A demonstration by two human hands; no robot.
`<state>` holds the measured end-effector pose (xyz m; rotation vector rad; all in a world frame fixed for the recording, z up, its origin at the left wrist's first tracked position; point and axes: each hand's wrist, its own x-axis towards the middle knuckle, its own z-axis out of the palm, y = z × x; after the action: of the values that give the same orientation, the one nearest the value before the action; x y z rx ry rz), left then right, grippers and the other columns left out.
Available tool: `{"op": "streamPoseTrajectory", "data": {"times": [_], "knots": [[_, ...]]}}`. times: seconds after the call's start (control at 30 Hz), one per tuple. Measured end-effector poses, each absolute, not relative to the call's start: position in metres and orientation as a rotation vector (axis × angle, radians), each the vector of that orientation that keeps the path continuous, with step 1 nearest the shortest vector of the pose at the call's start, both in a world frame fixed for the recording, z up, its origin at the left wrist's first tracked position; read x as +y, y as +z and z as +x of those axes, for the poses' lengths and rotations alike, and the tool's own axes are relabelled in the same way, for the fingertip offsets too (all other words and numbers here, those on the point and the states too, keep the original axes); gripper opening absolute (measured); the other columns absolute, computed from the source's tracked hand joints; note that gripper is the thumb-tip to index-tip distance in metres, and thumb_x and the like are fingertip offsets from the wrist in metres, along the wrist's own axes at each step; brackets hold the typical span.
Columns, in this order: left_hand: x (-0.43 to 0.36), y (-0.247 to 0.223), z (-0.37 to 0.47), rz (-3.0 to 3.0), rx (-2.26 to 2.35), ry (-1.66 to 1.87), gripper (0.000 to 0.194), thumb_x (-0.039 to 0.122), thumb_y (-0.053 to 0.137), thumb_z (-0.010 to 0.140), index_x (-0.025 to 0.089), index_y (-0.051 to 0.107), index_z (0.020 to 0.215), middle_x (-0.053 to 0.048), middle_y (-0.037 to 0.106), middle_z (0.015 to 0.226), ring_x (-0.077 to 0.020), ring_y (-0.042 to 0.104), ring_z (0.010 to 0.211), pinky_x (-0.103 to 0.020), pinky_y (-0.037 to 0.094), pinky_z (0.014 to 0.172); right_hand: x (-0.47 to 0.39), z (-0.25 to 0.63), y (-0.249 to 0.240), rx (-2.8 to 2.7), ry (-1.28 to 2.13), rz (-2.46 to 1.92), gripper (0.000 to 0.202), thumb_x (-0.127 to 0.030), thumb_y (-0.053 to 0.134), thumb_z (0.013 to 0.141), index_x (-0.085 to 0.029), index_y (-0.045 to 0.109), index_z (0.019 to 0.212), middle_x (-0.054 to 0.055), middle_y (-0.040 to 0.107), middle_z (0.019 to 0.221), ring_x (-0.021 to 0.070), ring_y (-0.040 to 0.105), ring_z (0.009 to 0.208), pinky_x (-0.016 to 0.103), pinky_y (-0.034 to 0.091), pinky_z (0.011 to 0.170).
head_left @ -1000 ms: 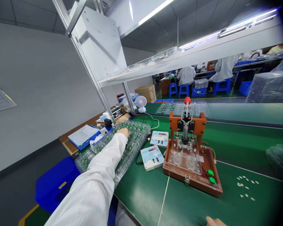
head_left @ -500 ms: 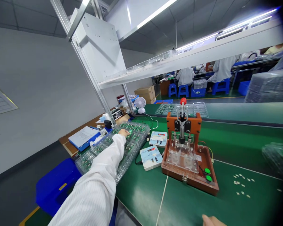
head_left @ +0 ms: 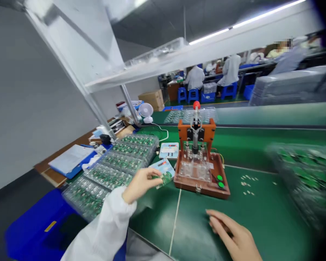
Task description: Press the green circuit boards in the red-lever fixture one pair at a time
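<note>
My left hand (head_left: 142,184) pinches a green circuit board (head_left: 167,178) between thumb and fingers, in front of a pale blue meter box (head_left: 163,166). Over the bare bench at the lower right hovers my right hand (head_left: 230,232), loosely curved and holding nothing, thumb and forefinger a little apart. Beyond both hands stands a test fixture (head_left: 197,159) with an orange frame, a red-knobbed lever, a clear plate and two green buttons. To the left, a clear tray (head_left: 122,161) carries rows of green boards.
Small pale pieces (head_left: 248,185) lie scattered right of the fixture. At the right edge is a blurred clear tray (head_left: 309,174) with green boards. A white fan (head_left: 146,109) stands behind, under a white shelf (head_left: 152,65). A blue bin (head_left: 35,224) sits beside the bench. People in white work farther back.
My left hand has come away from the left tray toward the fixture, carrying a circuit board. My right hand has risen farther into view. The camera has turned right.
</note>
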<state>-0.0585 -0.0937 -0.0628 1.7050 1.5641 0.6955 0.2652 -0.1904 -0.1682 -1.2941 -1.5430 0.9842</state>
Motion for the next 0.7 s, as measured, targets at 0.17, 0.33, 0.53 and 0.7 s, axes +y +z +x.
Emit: {"op": "streamPoseTrajectory", "data": {"times": [0.17, 0.33, 0.53, 0.7], "knots": [[-0.14, -0.12, 0.013, 1.459, 1.277, 0.624, 0.029, 0.04, 0.082, 0.07, 0.022, 0.079, 0.093, -0.006, 0.078, 0.094, -0.0234, 0.073, 0.087, -0.031, 0.056, 0.078, -0.189, 0.242, -0.149, -1.259, 1.411, -1.163, 0.057, -0.055, 0.071, 0.087, -0.024, 0.067, 0.135, 0.013, 0.075, 0.126, 0.0253, 0.073, 0.113, 0.036, 0.061, 0.095], [-0.148, -0.133, 0.033, 1.492, 1.218, 0.608, 0.029, 0.039, 0.078, 0.072, 0.019, 0.08, 0.093, -0.007, 0.079, 0.094, -0.0236, 0.071, 0.085, -0.031, 0.054, 0.074, -0.194, 0.227, -0.147, -1.191, 1.419, -1.218, 0.049, -0.046, 0.074, 0.083, -0.022, 0.07, 0.126, 0.008, 0.078, 0.11, 0.0215, 0.075, 0.098, 0.033, 0.062, 0.088], [-0.152, -0.136, 0.029, 1.481, 1.161, 0.563, 0.032, 0.038, 0.078, 0.074, 0.02, 0.08, 0.1, -0.006, 0.08, 0.097, -0.0249, 0.073, 0.089, -0.032, 0.055, 0.079, -0.199, 0.231, -0.156, -1.18, 1.321, -1.362, 0.036, -0.047, 0.073, 0.082, -0.02, 0.077, 0.106, 0.002, 0.075, 0.08, 0.0193, 0.074, 0.077, 0.028, 0.058, 0.072], [-0.15, -0.134, 0.025, 1.51, 1.172, 0.53, 0.023, 0.029, 0.077, 0.078, 0.02, 0.08, 0.099, -0.004, 0.08, 0.09, -0.0218, 0.073, 0.078, -0.03, 0.054, 0.073, -0.2, 0.244, -0.166, -1.179, 1.269, -1.402, 0.036, -0.048, 0.071, 0.085, -0.019, 0.076, 0.106, 0.001, 0.074, 0.072, 0.0199, 0.075, 0.072, 0.028, 0.059, 0.068]]}}
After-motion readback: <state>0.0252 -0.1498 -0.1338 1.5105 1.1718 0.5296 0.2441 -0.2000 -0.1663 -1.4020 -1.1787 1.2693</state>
